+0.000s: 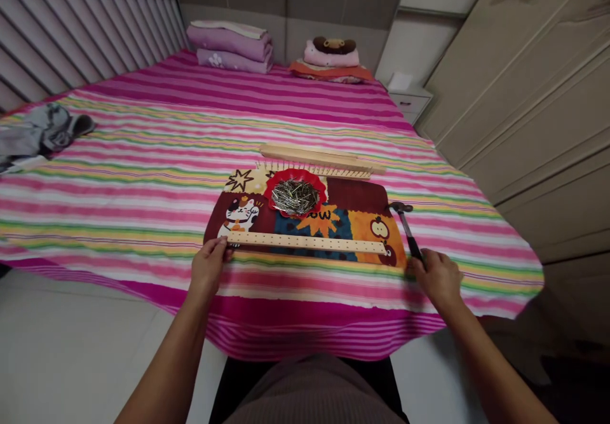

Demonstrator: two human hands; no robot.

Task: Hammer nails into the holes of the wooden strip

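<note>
A pale wooden strip (305, 241) with rows of small holes lies across the near part of a patterned mat (355, 198). The fingers of my left hand (208, 265) are closed on its left end. At the right edge of the mat is a hammer (406, 227), its metal head pointing away from me and its black handle toward me. My right hand (437, 278) is closed round the end of that handle; the palm side is hidden. A red scalloped bowl (271, 189) full of metal nails (295, 196) stands on the mat behind the strip.
Behind the bowl lies a wooden strip with upright nails (333, 171), with more plain wooden strips (305, 153) beyond. Everything rests on a striped bedsheet (157, 176). Grey clothing (42, 128) is at far left; folded bedding (233, 46) is by the headboard. A wardrobe (534, 106) stands right.
</note>
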